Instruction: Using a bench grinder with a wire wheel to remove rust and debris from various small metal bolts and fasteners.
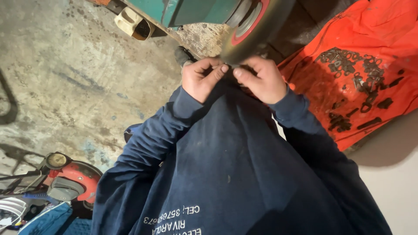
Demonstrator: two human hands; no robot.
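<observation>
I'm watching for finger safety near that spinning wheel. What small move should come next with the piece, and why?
Probably ease the small dark part slightly back. Both the left hand and the right hand pinch it right at the blurred grinding wheel, so the fingertips sit very close to the rim.

The person's long-sleeved sweatshirt (pixel 235 174) is dark navy with white lettering near the hem. At far right, a bright orange cloth (pixel 370 35) is strewn with small black metal parts (pixel 348 63). The far spinning wheel (pixel 252 21) shows a red ring; the concrete floor (pixel 78 78) is mottled grey.
</observation>
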